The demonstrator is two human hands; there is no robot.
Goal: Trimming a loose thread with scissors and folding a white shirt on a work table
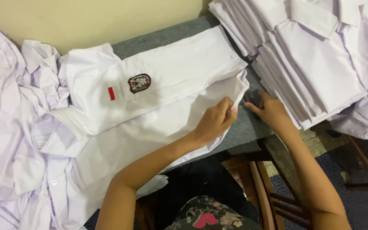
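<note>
On the grey felt-like worktop I see a smooth white cotton shirt, its long axis running collar-left to hem-right. My left hand pinches its hem; my right hand presses flat, fingers together, beside the stacked folded shirts.

L hand pinches white shirt hem; R hand beside (folded stack near).

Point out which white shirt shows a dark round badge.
The folded shirt under the left hand; its sleeve carries the badge. The stacked shirts show none.
</note>
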